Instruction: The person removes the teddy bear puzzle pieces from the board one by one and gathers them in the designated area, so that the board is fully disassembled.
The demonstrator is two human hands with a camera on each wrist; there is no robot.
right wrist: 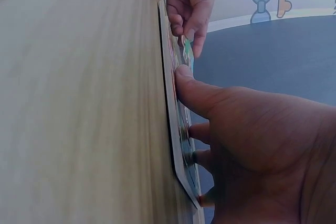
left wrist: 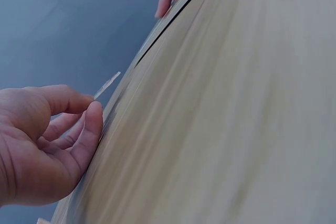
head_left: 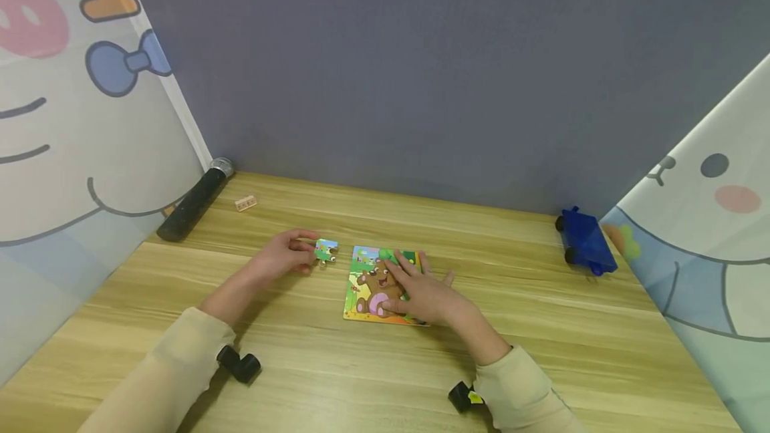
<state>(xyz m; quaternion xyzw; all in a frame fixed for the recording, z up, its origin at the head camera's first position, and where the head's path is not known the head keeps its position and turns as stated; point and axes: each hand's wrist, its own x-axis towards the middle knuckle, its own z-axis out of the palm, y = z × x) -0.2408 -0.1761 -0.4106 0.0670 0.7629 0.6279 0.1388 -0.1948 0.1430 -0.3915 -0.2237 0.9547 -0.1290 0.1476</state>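
While the right hand [head_left: 424, 293], fingers spread, seemingly steadies the puzzle [head_left: 374, 282], the left hand [head_left: 287, 252] pinches a piece [head_left: 327, 250] likely needing alignment.

The head view looks forward and down across the yellowish wood-grain worktop [head_left: 337, 379]. Both tilted wrist views skim it closely, sharing the bare left hand [left wrist: 39, 156].

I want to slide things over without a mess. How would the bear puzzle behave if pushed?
The bear puzzle looks thin and flat in the right wrist view, so probably stiff and light. Lying on the table, it seems unlikely to tip or roll. The right hand rests on it, which may resist a push.
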